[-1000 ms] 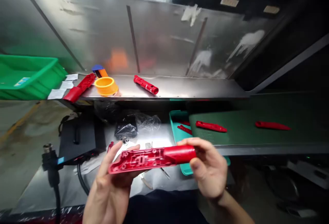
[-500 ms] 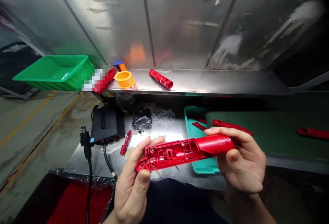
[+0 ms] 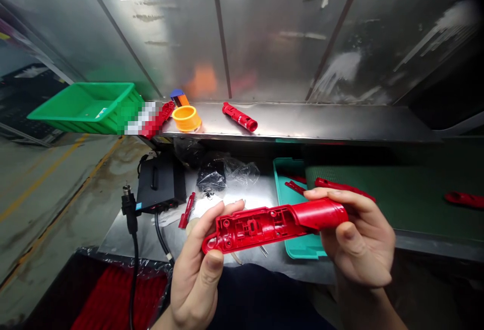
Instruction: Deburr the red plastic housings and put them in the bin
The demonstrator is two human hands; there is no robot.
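Note:
A long red plastic housing [image 3: 253, 226] spans the space between my two hands, its hollow, ribbed inside turned up towards me. My left hand [image 3: 198, 274] grips the narrow end, which has a loop, with the thumb in front and the fingers behind. Around the rounded, tube-like end at the other side, my right hand [image 3: 359, 239] is closed, thumb below and fingers over the top. Behind the housing stands a teal tray [image 3: 280, 183] with red parts inside. A slim red piece [image 3: 186, 211] lies on the metal table near my left fingers.
On the metal shelf [image 3: 302, 120] are a red tubular housing [image 3: 240, 117], an orange ring [image 3: 187, 119] and a green bin [image 3: 83, 108] at left. A black box [image 3: 159, 183] and an upright cabled tool [image 3: 129, 214] stand left. Red housings lie on the green belt [image 3: 412, 204].
The whole scene has shifted slightly right in view. Both hands keep the same hold on the red housing, which has hardly turned.

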